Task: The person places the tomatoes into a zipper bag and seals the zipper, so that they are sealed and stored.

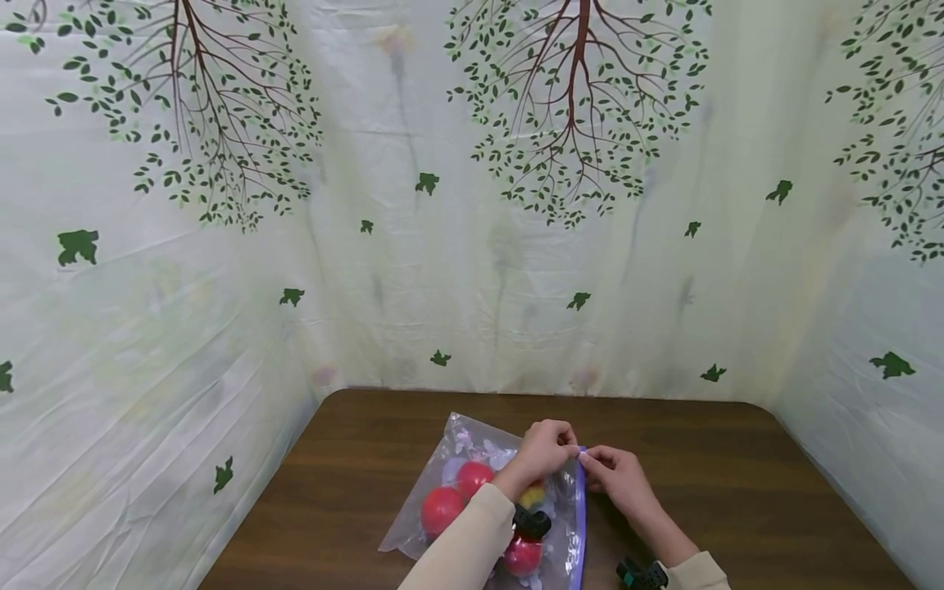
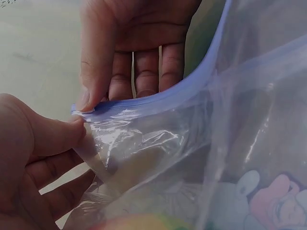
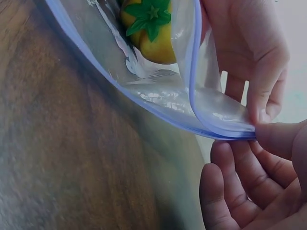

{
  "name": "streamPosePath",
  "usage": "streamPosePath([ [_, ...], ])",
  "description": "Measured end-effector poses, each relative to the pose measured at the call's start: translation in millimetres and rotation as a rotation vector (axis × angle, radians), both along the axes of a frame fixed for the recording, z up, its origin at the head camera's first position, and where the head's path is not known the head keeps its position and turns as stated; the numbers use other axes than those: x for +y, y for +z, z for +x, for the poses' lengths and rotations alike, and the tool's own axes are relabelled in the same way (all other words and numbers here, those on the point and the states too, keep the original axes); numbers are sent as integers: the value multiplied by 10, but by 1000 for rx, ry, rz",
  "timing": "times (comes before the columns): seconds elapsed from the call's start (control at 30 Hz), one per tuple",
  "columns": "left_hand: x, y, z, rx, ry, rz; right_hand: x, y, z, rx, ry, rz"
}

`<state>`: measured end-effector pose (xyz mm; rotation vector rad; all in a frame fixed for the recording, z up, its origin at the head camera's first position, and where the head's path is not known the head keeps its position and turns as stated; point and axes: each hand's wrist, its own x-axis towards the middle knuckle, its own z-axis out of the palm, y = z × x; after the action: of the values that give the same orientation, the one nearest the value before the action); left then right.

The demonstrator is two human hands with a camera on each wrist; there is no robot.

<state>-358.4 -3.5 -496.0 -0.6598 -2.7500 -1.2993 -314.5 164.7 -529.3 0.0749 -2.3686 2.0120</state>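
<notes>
A clear zip bag with a blue-violet zip strip lies on the table. My left hand pinches the bag at the far corner of its mouth, below the strip. Against it, my right hand pinches the end of the strip between thumb and fingers. In the right wrist view the two strip edges meet at that corner and stand apart farther along. Inside the bag are red balls and a yellow, fruit-shaped thing with a green leafy top. Printed cartoon figures show on the plastic.
The brown wooden table extends around the bag. A pale cloth printed with trees and leaves hangs behind it and at both sides. Dark wrist devices sit near both sleeves.
</notes>
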Motion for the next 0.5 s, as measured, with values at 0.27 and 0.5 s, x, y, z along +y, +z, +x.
streamPosePath([
  [0.27,-39,-8,30,-2,10,11,-19,-59,-29,11,22,22],
  [0.5,-48,-11,22,10,22,12,-33,-70,-30,12,24,43],
])
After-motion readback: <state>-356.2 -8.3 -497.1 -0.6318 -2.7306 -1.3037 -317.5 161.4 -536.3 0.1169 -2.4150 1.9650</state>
